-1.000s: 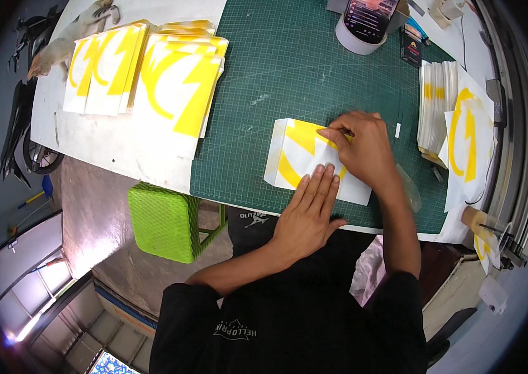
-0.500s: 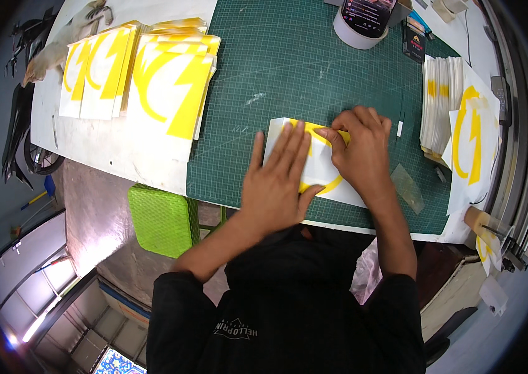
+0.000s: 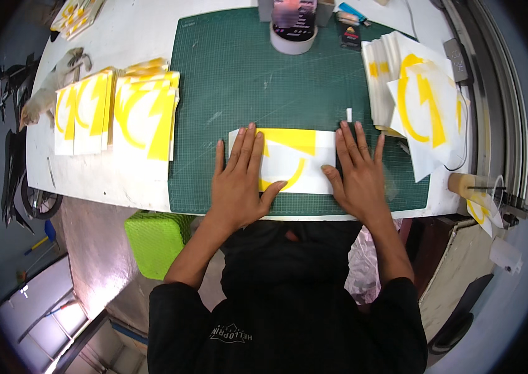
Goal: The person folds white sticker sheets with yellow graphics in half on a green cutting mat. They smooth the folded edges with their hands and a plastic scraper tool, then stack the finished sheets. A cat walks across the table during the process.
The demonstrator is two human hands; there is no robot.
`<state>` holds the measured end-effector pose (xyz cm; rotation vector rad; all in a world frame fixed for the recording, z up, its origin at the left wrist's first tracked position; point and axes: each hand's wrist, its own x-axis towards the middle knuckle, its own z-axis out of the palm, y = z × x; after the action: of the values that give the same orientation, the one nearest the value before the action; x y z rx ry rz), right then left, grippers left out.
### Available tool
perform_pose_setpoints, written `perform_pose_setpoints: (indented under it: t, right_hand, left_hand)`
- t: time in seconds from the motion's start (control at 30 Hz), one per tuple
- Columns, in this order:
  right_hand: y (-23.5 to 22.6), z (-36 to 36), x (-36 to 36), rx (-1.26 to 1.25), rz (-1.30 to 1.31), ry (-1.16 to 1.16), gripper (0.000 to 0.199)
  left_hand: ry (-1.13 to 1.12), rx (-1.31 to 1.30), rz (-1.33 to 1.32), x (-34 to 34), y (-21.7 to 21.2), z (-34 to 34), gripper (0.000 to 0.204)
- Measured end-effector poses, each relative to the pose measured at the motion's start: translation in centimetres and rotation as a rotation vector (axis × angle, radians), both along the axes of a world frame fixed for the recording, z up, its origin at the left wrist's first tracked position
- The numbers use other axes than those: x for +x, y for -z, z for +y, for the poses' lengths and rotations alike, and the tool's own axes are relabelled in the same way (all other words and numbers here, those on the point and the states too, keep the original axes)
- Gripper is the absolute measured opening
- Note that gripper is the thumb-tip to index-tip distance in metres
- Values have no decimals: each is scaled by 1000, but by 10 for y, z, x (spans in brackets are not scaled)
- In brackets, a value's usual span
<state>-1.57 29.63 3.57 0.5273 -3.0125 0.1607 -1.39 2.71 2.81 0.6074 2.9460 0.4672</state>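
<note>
A white paper sheet with a yellow printed design lies flat near the front of the green cutting mat. It looks folded into a long rectangle. My left hand presses flat on its left end, fingers stretched out and thumb on the lower edge. On the right end rests my right hand, its fingers also straight and slightly spread. Both palms cover the ends of the sheet. Just beyond the right fingertips lies a small white strip.
Stacks of yellow-and-white printed papers stand at the left, beside a cat. A pile of folded papers and loose printed sheets are at the right. A phone stands on a white roll at the back. A drink cup stands at the right edge.
My right hand has opened from a pinch on the sheet's far edge and moved to its right end, lying flat. The sheet now lies straighter, and the head view has shifted.
</note>
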Motion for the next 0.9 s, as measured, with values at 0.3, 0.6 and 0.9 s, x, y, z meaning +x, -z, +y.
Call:
perform_pose_setpoints:
  t: [0.3, 0.6, 0.9]
  right_hand:
    - [17, 70, 81, -325, 145, 521, 38]
    - [15, -55, 82, -728, 257, 155, 15]
    - [25, -58, 25, -572, 432, 39, 20]
  left_hand:
    - [-197, -5, 79, 30, 3, 34, 89]
    - [-87, 19, 58, 29, 0, 0, 87]
    - [-74, 21, 86, 28, 7, -3, 95]
